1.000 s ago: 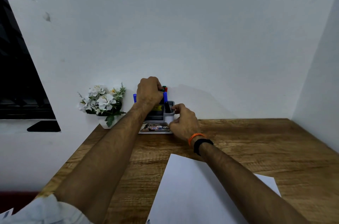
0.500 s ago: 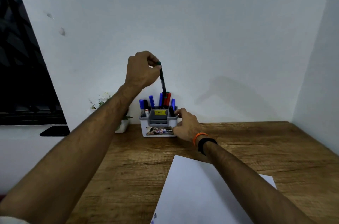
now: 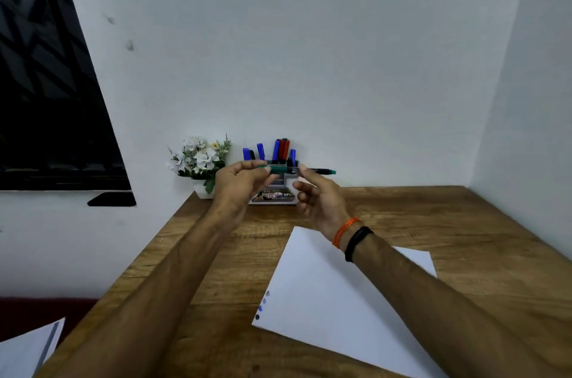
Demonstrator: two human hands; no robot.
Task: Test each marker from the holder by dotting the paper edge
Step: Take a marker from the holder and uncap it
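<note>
Marker point(image 3: 280, 169), green: held level before holder point(image 3: 274, 192), which hands partly hide. Left hand point(image 3: 240, 184) fingers pinch barrel; right hand point(image 3: 318, 196) fingers pinch cap end.

Left hand point(image 3: 240, 184) and right hand point(image 3: 318, 198) raised, fingers pinched

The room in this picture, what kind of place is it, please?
Probably a small desk corner in a home or office, though this is a guess. A wooden table stands against plain white walls, with a marker holder, a little flower pot and a sheet of paper on it.
</note>
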